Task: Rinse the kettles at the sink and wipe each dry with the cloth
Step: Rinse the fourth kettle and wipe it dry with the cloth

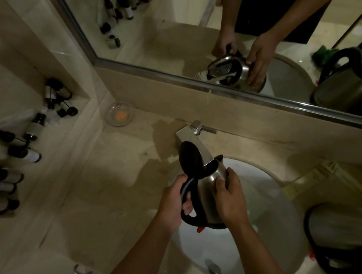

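Steel kettle (208, 193) held above the left part of the sink (279, 227), lid (189, 158) flipped open and standing up on the far-left side of the mouth. Kettle tilted, long axis running from base at near side up to the mouth at far side; spout (219, 158) points far and slightly right, up against the end of the tap (189, 138), mouth just under it. Black handle (186, 196) faces left toward the person's left arm. Left hand (175, 206) has fingers curled round the handle, thumb over the top of it, gripping. Right hand (229, 197) lies on the right side of the steel body, fingers bent and spread over the metal, thumb toward the near side, steadying it. Kettle sits between both hands, left hand on its left, right hand on its right, both touching. Red switch tab (200, 229) shows at the base, near side. Second kettle (358, 235) stands on the counter (106, 204) right of the sink, well apart from the hands, black lid on top. Mirror (252, 24) on the far wall reflects hands and kettles plus something green, too dim to identify. Glass dish (120, 116) on the far counter left of the tap. Dark bottles (23, 153) in a row at far left.
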A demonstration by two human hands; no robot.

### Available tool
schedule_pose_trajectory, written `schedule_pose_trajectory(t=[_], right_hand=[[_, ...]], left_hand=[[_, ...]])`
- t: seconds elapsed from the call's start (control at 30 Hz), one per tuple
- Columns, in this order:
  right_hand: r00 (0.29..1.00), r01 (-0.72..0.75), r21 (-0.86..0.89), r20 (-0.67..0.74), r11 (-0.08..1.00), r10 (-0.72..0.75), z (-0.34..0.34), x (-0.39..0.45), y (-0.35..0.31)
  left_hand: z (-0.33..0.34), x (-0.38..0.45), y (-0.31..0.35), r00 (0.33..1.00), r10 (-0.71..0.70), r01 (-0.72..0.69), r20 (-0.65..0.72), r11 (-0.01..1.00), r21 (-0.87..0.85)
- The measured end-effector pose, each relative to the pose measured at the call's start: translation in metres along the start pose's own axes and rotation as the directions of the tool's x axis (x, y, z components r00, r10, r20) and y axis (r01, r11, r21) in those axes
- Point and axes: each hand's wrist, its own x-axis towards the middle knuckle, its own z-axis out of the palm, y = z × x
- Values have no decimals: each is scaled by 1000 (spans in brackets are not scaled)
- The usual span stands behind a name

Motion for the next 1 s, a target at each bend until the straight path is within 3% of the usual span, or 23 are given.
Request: schedule_pose_trajectory(t=[1.0], right_hand=[[998, -42, 65, -35, 997, 45, 8, 3, -2]], left_hand=[[0, 2, 0, 999, -36, 35, -17, 999, -33]])
